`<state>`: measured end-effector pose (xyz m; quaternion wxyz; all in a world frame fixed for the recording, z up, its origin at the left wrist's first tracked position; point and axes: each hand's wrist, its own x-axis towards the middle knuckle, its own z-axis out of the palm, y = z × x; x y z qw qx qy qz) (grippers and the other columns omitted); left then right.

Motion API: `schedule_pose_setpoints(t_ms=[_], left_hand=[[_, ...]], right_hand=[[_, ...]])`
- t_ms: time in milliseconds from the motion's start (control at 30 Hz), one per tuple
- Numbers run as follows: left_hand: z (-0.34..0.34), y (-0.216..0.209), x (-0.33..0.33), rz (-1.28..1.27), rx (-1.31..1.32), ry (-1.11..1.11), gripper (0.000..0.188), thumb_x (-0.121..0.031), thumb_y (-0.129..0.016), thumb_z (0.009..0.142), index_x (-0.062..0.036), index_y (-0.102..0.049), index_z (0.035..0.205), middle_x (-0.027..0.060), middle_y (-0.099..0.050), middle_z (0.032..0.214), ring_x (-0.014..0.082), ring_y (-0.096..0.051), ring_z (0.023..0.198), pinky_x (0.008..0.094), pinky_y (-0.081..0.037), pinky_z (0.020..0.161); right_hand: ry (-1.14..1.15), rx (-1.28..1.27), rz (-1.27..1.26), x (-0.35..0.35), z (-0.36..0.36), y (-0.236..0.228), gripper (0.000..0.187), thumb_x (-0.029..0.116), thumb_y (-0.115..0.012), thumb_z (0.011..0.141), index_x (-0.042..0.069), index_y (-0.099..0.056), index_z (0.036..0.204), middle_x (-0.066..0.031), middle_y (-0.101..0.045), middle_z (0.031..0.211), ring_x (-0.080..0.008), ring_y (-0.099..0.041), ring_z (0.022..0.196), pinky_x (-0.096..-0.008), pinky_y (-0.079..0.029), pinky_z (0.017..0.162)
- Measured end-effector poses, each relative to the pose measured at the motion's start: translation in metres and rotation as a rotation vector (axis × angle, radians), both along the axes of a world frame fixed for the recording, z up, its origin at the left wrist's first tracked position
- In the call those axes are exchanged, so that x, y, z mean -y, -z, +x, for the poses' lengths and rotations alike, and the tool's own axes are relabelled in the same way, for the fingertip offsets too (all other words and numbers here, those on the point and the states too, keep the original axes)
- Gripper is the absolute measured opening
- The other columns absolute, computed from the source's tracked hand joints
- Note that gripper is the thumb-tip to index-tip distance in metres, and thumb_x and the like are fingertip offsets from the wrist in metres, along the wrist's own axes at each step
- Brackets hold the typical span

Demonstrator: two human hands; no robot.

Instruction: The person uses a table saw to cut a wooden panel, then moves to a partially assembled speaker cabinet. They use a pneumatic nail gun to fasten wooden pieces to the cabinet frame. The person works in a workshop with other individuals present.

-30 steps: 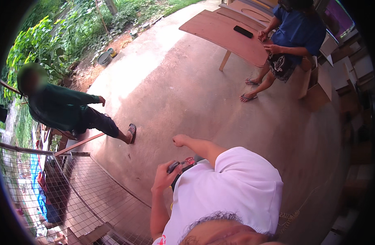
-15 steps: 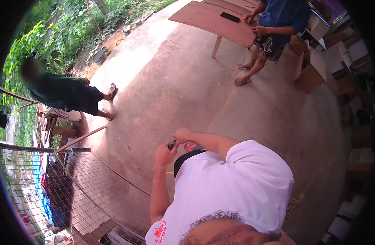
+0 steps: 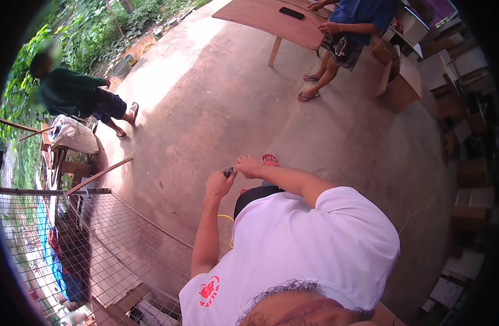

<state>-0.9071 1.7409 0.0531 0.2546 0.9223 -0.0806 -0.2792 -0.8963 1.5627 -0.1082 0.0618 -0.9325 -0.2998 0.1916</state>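
Observation:
My left hand is closed around a small dark object, whose kind I cannot make out. Just to its right, my right hand is held with bent fingers; whatever is in them, if anything, is too small to tell. Both hands are in front of my body above the concrete floor. A yellow hose or cord curves beside my left forearm, partly hidden by my white shirt.
A wire mesh panel stands at the left. Ahead, a person in blue is at a wooden table bearing a black flat object. Another person in dark green walks at far left. Wooden boxes crowd the right.
My hands have shifted slightly, the right one now a little apart from the left. My foot in a red sandal shows further forward. The person in green has stepped, and the view has shifted.

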Motion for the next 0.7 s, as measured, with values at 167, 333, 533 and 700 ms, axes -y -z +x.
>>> schedule_pose_setpoints(t_ms=[167,333,533,700], left_hand=[[-0.024,-0.080,0.059,-0.532,-0.104,0.175,0.039,-0.040,-0.065,0.101,-0.0023,-0.073,0.093,0.0046,-0.069,0.068,0.0148,-0.065,0.066,0.0330,-0.051,0.066],[-0.024,-0.105,0.090,-0.822,-0.192,0.389,0.035,-0.038,-0.066,0.101,-0.0033,-0.073,0.101,0.0040,-0.070,0.072,0.0108,-0.063,0.070,0.0284,-0.048,0.067],[0.035,-0.003,0.120,-0.143,0.045,-0.087,0.048,-0.048,-0.063,0.100,-0.0020,-0.074,0.097,0.0094,-0.071,0.074,0.0233,-0.068,0.069,0.0393,-0.052,0.067],[0.027,0.001,0.182,-0.054,0.222,-0.341,0.045,-0.046,-0.065,0.100,-0.0019,-0.073,0.093,0.0097,-0.070,0.070,0.0208,-0.066,0.062,0.0365,-0.050,0.062]], right_hand=[[0.084,-0.068,-0.020,0.033,0.006,-0.011,0.032,0.024,-0.067,0.087,0.008,-0.071,0.114,-0.0168,-0.064,0.122,-0.0343,-0.055,0.125,-0.0516,-0.046,0.097],[0.075,0.021,0.035,0.060,0.022,-0.022,0.034,0.030,-0.069,0.086,0.008,-0.071,0.112,-0.0163,-0.063,0.124,-0.0362,-0.053,0.127,-0.0542,-0.046,0.097],[0.257,-0.031,0.392,0.098,0.064,-0.009,0.028,0.032,-0.067,0.087,0.008,-0.072,0.101,-0.0196,-0.069,0.110,-0.0381,-0.063,0.112,-0.0511,-0.051,0.093],[0.982,-0.851,1.076,0.170,0.124,0.001,0.032,0.039,-0.058,0.101,0.009,-0.070,0.097,-0.0009,-0.071,0.088,-0.0113,-0.065,0.080,-0.0326,-0.054,0.072]])
